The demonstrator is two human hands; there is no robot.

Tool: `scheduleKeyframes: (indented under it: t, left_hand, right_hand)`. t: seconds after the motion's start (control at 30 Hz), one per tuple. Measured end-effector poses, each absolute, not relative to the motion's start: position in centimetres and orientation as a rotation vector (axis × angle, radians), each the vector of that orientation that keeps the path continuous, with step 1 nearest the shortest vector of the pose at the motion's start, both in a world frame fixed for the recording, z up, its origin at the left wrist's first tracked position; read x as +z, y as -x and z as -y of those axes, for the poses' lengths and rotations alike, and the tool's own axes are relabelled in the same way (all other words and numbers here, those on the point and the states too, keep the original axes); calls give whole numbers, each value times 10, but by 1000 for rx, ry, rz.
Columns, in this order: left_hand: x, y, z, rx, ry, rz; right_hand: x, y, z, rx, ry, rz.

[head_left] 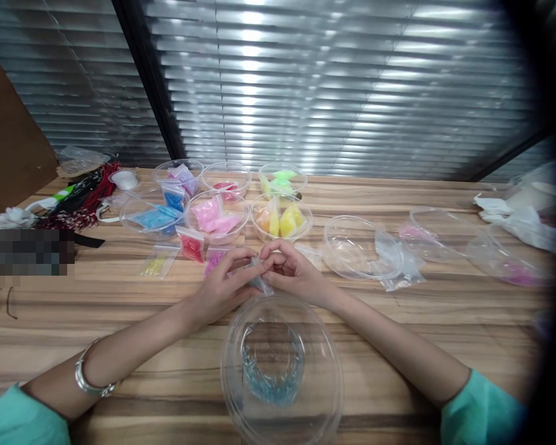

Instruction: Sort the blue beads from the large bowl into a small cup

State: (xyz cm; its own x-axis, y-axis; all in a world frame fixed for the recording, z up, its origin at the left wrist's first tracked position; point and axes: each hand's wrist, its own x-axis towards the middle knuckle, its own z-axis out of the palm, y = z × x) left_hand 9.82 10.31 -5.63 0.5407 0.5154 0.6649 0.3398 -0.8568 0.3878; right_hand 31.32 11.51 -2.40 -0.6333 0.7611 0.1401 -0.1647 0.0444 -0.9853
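Observation:
Both of my hands meet above the far rim of a clear plastic bowl (227, 371), which has small blue-green pieces (273, 390) round its bottom. Between them is a small clear zip bag (261, 283). My left hand (229, 278) is closed around the bag from the left. My right hand (294, 272) pinches at its upper edge, with fingertips against those of the left. What the bag contains is mostly hidden by my fingers. Just beyond my left hand lie a red bag (191, 246) and a magenta bag (212, 259).
Clear bowls at the back hold bags of blue (155, 216), pink (215, 216) and yellow beads (291, 220). A yellow-filled bag (155, 264) lies at left. To the right stand a clear bowl (340, 250) and plastic bags (401, 266). Cords (86, 198) heap at far left.

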Motion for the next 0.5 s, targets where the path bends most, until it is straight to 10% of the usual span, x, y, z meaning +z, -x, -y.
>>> scheduleKeyframes:
  t: [0.5]
  left_hand:
    - [-53, -98, -103, 1292, -2677, -681]
  right_hand:
    - [-18, -313, -113, 1490, 766, 1892]
